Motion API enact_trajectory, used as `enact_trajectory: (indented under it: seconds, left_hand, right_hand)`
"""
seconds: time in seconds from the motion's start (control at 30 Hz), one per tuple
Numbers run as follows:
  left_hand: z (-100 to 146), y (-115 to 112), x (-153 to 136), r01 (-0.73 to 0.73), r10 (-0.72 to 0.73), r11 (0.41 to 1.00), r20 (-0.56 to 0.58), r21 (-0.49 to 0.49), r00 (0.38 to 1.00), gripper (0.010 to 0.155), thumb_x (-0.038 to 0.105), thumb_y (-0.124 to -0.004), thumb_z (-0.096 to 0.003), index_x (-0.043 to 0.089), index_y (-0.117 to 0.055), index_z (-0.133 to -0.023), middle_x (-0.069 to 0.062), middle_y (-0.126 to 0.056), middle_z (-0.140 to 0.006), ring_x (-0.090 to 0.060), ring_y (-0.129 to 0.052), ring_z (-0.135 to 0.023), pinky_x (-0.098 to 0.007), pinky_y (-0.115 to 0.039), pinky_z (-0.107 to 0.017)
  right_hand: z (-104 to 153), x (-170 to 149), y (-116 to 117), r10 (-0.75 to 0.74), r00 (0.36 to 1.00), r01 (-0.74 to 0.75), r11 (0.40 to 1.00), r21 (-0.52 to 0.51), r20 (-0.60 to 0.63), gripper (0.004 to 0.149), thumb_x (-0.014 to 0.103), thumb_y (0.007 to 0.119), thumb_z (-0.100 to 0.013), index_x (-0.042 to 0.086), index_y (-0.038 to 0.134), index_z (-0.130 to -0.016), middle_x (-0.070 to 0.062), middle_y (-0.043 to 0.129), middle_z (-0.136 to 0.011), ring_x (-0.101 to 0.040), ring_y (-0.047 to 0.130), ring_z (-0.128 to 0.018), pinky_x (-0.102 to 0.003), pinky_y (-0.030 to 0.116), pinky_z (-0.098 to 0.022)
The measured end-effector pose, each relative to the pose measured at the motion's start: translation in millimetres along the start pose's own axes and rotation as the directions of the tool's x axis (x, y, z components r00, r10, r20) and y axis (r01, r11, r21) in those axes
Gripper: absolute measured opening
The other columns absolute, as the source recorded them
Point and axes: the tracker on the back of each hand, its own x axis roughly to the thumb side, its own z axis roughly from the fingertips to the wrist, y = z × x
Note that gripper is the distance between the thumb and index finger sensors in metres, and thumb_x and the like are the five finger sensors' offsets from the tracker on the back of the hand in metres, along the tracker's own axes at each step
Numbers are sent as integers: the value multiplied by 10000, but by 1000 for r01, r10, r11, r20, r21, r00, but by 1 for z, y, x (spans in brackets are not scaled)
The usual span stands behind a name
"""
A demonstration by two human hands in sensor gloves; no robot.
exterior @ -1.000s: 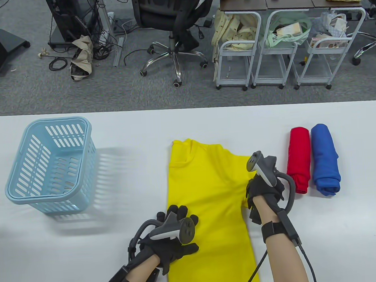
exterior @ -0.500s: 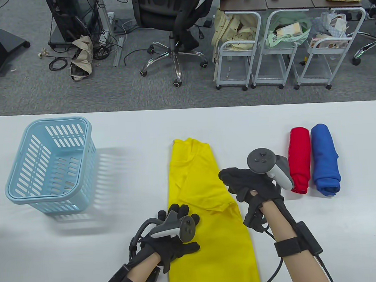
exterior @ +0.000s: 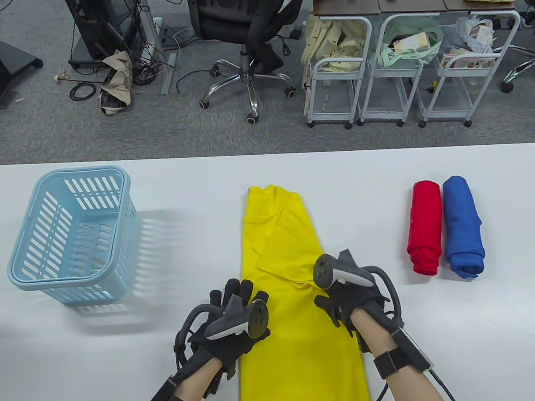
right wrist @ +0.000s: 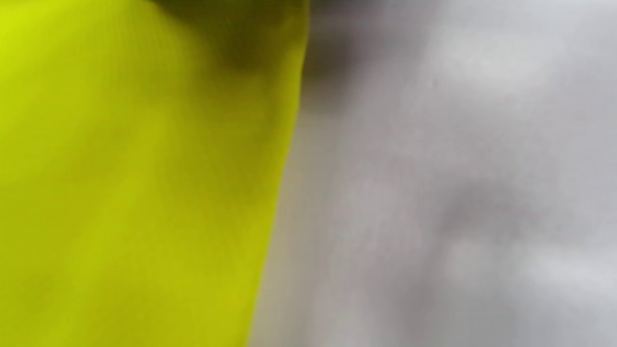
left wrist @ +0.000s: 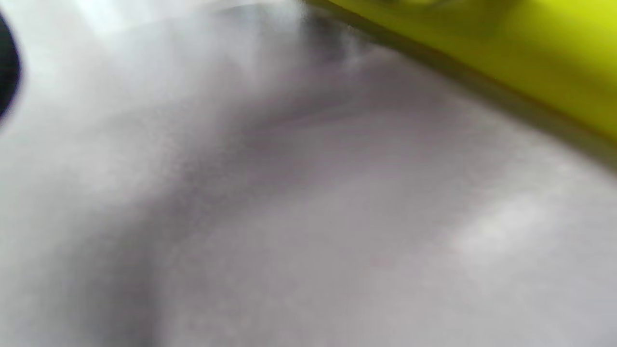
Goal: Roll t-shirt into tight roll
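The yellow t-shirt (exterior: 280, 254) lies on the white table (exterior: 442, 335) as a long narrow strip, its sleeve folded inward, running from mid-table to the near edge. My left hand (exterior: 237, 298) rests with straight fingers on the strip's left edge. At the right edge, my right hand (exterior: 336, 305) lies flat on the cloth, just below the folded sleeve's crease; the tracker hides most of its fingers. Both wrist views are blurred: the yellow t-shirt (left wrist: 506, 53) borders bare table in the left one, and the yellow t-shirt (right wrist: 135, 183) fills the left half of the right one.
A red rolled shirt (exterior: 424, 228) and a blue rolled shirt (exterior: 462, 227) lie side by side at the right. A light blue slotted basket (exterior: 71, 237) stands at the left. Beyond the table's far edge are an office chair, carts and desks.
My right hand folded the right sleeve and side of the shirt inward, then drew back toward me onto the strip's right edge. The shirt slid slightly away. My left hand shifted a little left.
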Motion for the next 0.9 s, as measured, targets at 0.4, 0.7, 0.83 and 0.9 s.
enact_trajectory:
  seconds: [0.4,0.7,0.83,0.9]
  left_hand:
    - [-4,-13,11,16,-7,996,99,-90,995,795,687,-352,-515,328,44,-1104,-102,101,-1179,-404,-5,-1101,-653,-192,-778]
    - [13,-4,23,53,-51,999,116,-13,992,752,632,-390,-551,313,-54,-1143,-117,-14,-1225,-415,-125,-1136,-640,-300,-800]
    - [13,-9,30,-10,29,993,154,-122,988,798,677,-387,-531,308,-45,-1150,-132,-1,-1230,-439,-106,-1124,-641,-298,-800]
    - [7,-15,32,95,-77,985,127,-145,989,826,695,-383,-525,307,47,-1114,-115,121,-1184,-422,-16,-1103,-653,-227,-791]
  right_hand:
    - [48,-4,9,-52,995,57,997,-59,80,806,553,539,-560,201,32,-1079,-119,-50,-1094,-404,-32,-1035,-588,259,-739]
    - [83,-1,65,5,978,-7,1000,5,209,876,550,669,-525,174,125,-1098,-139,36,-1106,-416,52,-1038,-567,321,-737]
    - [82,2,66,51,980,-49,999,-17,191,896,554,665,-526,172,79,-1085,-140,-4,-1097,-418,20,-1034,-582,255,-733]
    - [78,1,63,52,983,-47,998,-33,177,885,558,662,-526,188,87,-1087,-128,1,-1103,-408,21,-1043,-589,235,-731]
